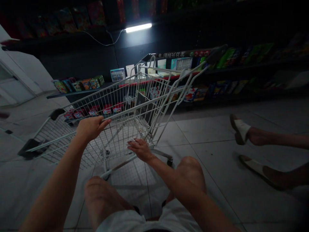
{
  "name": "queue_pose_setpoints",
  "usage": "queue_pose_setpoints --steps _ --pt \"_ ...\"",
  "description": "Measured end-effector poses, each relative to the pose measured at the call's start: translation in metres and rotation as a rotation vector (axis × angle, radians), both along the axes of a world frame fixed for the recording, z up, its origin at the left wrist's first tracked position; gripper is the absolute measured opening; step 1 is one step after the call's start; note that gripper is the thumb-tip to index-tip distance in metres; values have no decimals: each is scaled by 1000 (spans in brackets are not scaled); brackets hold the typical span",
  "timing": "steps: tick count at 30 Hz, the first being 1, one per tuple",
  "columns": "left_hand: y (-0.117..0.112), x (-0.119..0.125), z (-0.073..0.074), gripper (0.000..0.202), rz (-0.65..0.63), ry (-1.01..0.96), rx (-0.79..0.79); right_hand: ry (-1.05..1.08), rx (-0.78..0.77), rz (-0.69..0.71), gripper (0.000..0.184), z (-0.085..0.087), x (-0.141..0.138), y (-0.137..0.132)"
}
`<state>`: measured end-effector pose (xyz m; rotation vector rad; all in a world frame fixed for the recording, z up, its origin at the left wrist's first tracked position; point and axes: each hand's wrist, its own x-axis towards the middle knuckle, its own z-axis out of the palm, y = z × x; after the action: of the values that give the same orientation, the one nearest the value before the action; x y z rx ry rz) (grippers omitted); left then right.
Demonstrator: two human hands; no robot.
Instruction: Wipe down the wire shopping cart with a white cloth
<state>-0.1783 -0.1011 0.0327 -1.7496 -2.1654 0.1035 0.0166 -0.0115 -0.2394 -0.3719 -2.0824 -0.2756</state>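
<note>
Two hands on white wire shopping cart (120,106). Left hand (90,129): fingers curled around basket wire, gripping. Right hand (141,149): fingers loosely spread, tips resting on wire, no pinch. Cart tilted, just ahead of bare knees (188,170) and white shorts (145,222), black handle grips (56,113) toward left, caster (170,161) near tile floor (212,129). Beyond cart, dark shelves (79,93) of boxed goods under fluorescent tube (138,27). Right side: another person's legs (272,137), white slide sandals (240,129).
</note>
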Motion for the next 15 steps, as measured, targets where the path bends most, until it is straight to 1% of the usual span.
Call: queue_pose_setpoints --steps 1,2,3,6,7,8,9,10,11,12,15 --pt "1 0 0 68 -2 -2 -2 3 8 27 18 8 3 -3" --pt "1 1 0 69 -6 -7 -2 28 15 48 19 22 7 -5" --pt "2 1 -1 71 -12 -13 0 78 19 59 21 41 9 -6" --pt "3 1 -3 74 -34 -32 23 281 6 52 32 107 11 -5" --pt "4 1 -4 74 -37 -38 29 334 -8 40 35 126 9 -3" --pt "4 2 -5 74 -36 -44 30 375 -28 22 37 139 6 0" --pt "5 4 -5 75 -35 -50 30 399 -51 4 38 145 0 2" --pt "5 6 -5 75 -35 -54 30 400 -78 -15 38 146 -8 3" --pt "6 7 -5 75 -37 -56 30 379 -103 -28 38 140 -17 3" --pt "6 9 -5 75 -40 -54 34 341 -121 -33 37 129 -28 0" --pt "7 14 -5 78 -49 -44 45 217 -138 -19 32 89 -56 -15"
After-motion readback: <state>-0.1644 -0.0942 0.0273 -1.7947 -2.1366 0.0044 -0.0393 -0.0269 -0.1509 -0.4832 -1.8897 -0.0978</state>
